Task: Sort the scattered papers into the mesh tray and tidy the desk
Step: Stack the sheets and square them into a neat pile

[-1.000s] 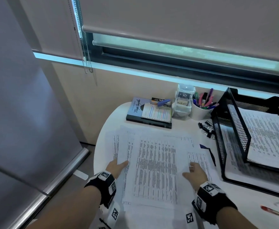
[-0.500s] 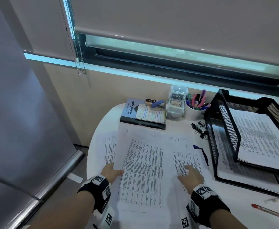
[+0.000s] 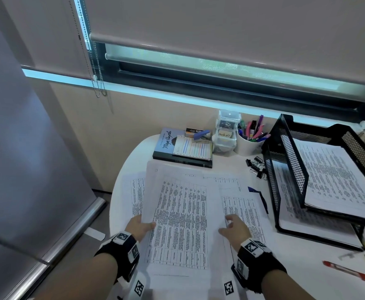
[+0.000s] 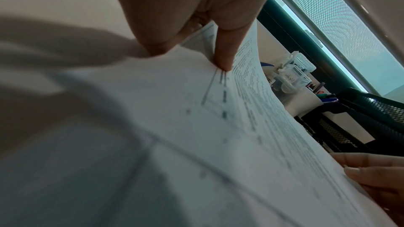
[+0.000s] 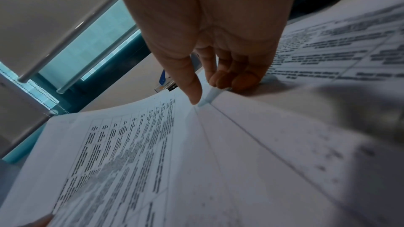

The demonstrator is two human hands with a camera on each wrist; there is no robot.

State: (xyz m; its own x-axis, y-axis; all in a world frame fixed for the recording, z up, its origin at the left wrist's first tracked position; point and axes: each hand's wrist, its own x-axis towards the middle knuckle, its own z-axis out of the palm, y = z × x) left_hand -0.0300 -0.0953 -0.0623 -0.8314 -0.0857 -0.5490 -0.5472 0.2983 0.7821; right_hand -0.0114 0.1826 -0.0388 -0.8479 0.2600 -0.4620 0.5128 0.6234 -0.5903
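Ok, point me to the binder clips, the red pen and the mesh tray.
binder clips (image 3: 251,163): head view, one black clip of the cluster.
red pen (image 3: 351,272): head view, mid barrel.
mesh tray (image 3: 291,156): head view, left mesh wall.

papers (image 3: 183,213), all printed tables, overlap in a loose spread, top sheet lifted; black two-tier tray (image 3: 294,161) just right, sheets in both tiers

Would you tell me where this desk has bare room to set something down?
Bare desk lies near right, between the tray and the red pen, plus a small patch left of the book. The papers cover the middle; clips crowd the cup.
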